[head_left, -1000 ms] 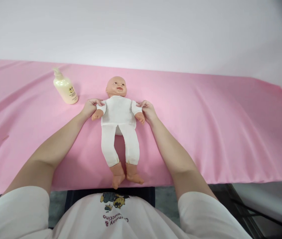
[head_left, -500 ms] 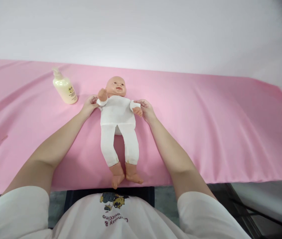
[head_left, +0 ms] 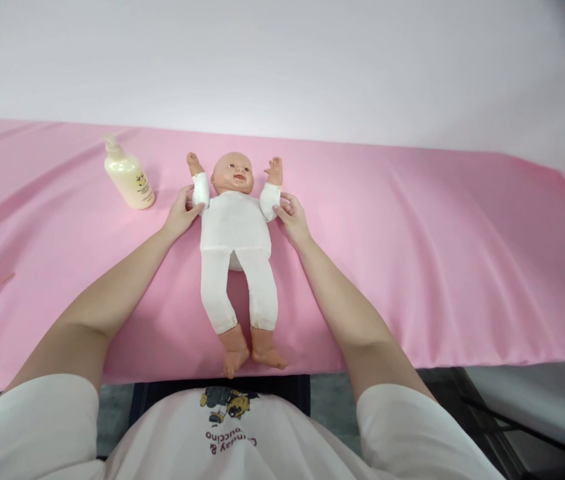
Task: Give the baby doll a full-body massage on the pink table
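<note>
A baby doll [head_left: 235,223] in a white top and trousers lies on its back, its bare feet toward me. Both its arms point up beside its head. My left hand [head_left: 182,212] is closed around the doll's arm on the left, thumb on the near side and fingers partly hidden behind the white sleeve. On the other side, my right hand [head_left: 292,219] grips the doll's other arm in the same way, thumb against the sleeve.
A pump bottle [head_left: 130,179] of pale yellow liquid stands left of the doll, beyond my left hand. Pink cloth [head_left: 412,267] covers the table, with folds at both sides. A white wall or sheet [head_left: 282,67] rises behind it.
The doll's two forearms have swung up from beside its chest to beside its head. My hands have stayed at its arms, with the thumbs now on the sleeves.
</note>
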### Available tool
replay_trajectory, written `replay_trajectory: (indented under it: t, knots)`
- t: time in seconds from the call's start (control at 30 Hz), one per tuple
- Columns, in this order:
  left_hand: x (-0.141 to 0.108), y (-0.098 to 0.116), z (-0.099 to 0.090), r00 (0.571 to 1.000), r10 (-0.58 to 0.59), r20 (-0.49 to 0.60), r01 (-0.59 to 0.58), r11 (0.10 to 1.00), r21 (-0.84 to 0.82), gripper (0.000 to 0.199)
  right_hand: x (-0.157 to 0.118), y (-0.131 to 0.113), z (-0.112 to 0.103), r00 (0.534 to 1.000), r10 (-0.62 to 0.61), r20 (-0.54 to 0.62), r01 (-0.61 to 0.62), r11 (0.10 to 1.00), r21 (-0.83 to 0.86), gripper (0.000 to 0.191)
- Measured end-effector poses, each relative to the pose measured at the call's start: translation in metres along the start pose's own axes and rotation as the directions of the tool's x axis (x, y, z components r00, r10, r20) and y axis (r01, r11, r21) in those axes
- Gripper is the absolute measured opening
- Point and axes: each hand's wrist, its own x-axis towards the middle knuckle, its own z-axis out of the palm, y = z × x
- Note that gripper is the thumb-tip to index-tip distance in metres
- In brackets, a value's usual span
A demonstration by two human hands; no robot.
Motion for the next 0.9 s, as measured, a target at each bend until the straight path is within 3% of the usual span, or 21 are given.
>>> replay_trajectory:
  t: [0.23,0.5,0.73,0.9]
  knots:
    - [-0.001,-0.001,-0.001,1.0,-0.006,0.004,0.006,0.99,0.142,0.069,0.006,0.009,-0.003,1.0,0.02,0.004,-0.02,1.0,-0.023,0.075]
    - [-0.001,0.003,-0.001,0.998,-0.065,0.019,0.058,0.959,0.276,0.068,0.002,0.002,-0.005,1.0,-0.019,0.008,0.02,0.95,-0.312,0.064]
    - [0.007,-0.016,-0.003,0.999,-0.043,0.031,0.041,0.998,0.052,0.067,0.003,-0.001,-0.001,0.992,0.039,0.122,-0.029,0.997,-0.076,0.082]
    - [0.009,-0.017,-0.001,0.998,-0.053,0.036,0.057,0.988,-0.143,0.069,0.004,-0.004,-0.002,0.991,0.039,0.129,-0.042,0.999,0.022,0.078]
